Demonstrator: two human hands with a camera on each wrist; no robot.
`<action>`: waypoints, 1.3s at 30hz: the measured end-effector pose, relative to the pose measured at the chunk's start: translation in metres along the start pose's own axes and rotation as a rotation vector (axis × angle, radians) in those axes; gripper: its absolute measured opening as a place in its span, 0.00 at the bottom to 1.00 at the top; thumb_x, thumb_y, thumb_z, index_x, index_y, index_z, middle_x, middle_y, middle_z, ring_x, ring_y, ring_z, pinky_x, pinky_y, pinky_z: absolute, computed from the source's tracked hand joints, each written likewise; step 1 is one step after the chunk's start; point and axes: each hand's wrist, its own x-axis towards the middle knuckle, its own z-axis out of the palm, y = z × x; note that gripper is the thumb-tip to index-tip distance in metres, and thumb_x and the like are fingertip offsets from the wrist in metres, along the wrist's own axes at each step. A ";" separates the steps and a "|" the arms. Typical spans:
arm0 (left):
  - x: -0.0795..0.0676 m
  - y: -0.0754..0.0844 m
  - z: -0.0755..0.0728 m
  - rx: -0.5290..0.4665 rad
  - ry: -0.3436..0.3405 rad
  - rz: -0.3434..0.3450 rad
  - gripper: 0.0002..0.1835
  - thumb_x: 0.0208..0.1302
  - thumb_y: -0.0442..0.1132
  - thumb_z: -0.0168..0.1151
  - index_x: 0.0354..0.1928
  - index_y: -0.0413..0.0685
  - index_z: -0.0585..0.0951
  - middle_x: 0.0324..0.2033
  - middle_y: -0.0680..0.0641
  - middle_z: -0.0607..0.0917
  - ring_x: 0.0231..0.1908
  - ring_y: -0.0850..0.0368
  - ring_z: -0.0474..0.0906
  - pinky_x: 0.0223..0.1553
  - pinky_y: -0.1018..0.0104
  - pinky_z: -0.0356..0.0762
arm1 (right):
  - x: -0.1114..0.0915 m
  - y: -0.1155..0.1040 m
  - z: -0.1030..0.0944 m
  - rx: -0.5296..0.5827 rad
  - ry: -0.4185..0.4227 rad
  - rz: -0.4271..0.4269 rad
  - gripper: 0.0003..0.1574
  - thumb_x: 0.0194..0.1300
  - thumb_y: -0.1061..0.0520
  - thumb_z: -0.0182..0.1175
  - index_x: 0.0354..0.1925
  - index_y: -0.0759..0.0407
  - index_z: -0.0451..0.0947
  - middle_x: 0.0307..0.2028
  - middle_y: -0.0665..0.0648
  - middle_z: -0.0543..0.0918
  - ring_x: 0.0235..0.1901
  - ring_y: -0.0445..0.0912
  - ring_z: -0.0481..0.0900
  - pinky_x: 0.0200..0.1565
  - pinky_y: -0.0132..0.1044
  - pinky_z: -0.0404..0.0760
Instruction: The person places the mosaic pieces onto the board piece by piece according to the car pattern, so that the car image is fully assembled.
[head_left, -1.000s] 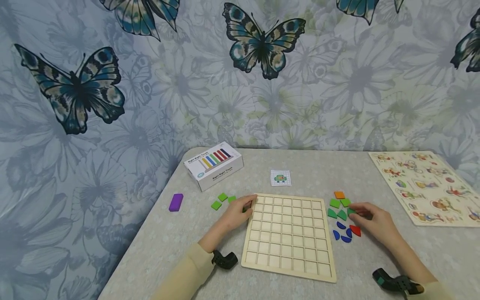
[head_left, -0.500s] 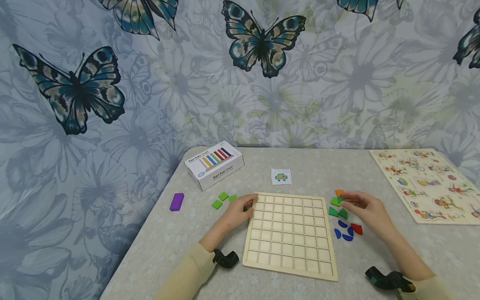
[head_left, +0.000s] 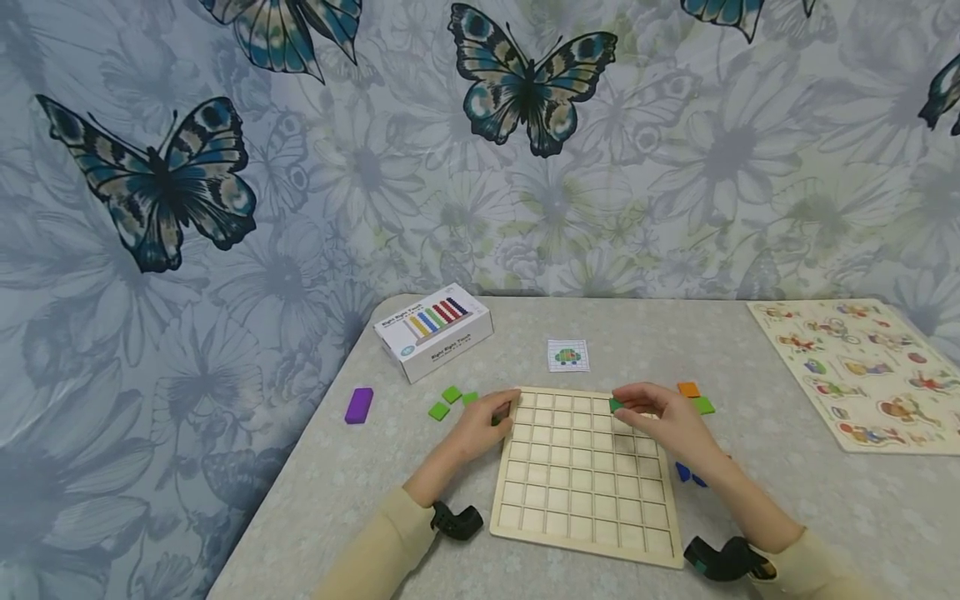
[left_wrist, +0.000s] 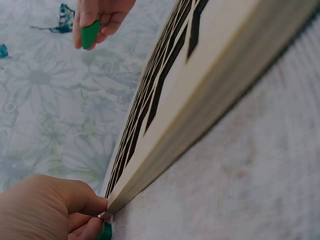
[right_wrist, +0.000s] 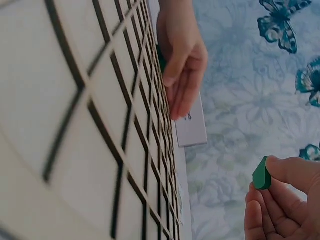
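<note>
A square wooden grid board (head_left: 577,475) lies on the table. At its far left corner, my left hand (head_left: 474,429) holds the edge between thumb and fingers. A green piece (left_wrist: 105,231) shows beside those fingers in the left wrist view. My right hand (head_left: 671,423) is above the board's far right part, pinching a dark green tile (right_wrist: 261,175) with one rounded side between thumb and fingertips. The tile is raised off the grid. Past that hand lie an orange square (head_left: 687,389) and a light green square (head_left: 702,405); blue pieces (head_left: 683,472) are partly hidden by the forearm.
Light green squares (head_left: 439,411) and a purple block (head_left: 358,406) lie left of the board. Behind stand a white box (head_left: 435,332) and a small pattern card (head_left: 568,356). A large picture board (head_left: 862,375) lies at right, with a papered wall behind the table.
My right hand has moved left from the loose pieces to above the board, carrying the dark green tile. My left hand stays at the board's corner.
</note>
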 end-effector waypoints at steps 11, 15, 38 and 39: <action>0.001 -0.002 0.003 0.019 0.005 0.013 0.25 0.65 0.30 0.55 0.65 0.37 0.69 0.61 0.38 0.71 0.58 0.47 0.70 0.57 0.59 0.70 | -0.012 -0.001 0.030 -0.016 0.035 0.067 0.19 0.59 0.52 0.67 0.47 0.60 0.81 0.42 0.53 0.83 0.40 0.45 0.80 0.42 0.33 0.79; 0.001 -0.003 0.003 0.022 0.008 0.007 0.25 0.65 0.30 0.55 0.65 0.37 0.68 0.61 0.38 0.71 0.58 0.48 0.71 0.56 0.59 0.70 | -0.013 0.007 0.037 -0.029 0.043 0.080 0.18 0.57 0.52 0.68 0.46 0.57 0.81 0.41 0.50 0.83 0.41 0.45 0.80 0.42 0.35 0.79; 0.000 -0.002 0.002 0.022 0.021 0.004 0.25 0.65 0.29 0.55 0.64 0.36 0.69 0.60 0.37 0.72 0.57 0.48 0.72 0.56 0.59 0.71 | -0.015 0.036 0.051 -0.335 0.106 -0.183 0.15 0.51 0.61 0.72 0.41 0.53 0.84 0.40 0.45 0.83 0.42 0.43 0.77 0.41 0.39 0.77; 0.001 -0.002 0.002 0.025 0.020 0.004 0.25 0.65 0.29 0.55 0.64 0.36 0.69 0.60 0.37 0.72 0.57 0.48 0.72 0.56 0.59 0.70 | -0.015 0.036 0.051 -0.337 0.107 -0.184 0.16 0.51 0.61 0.72 0.41 0.54 0.84 0.40 0.46 0.83 0.42 0.43 0.77 0.41 0.39 0.77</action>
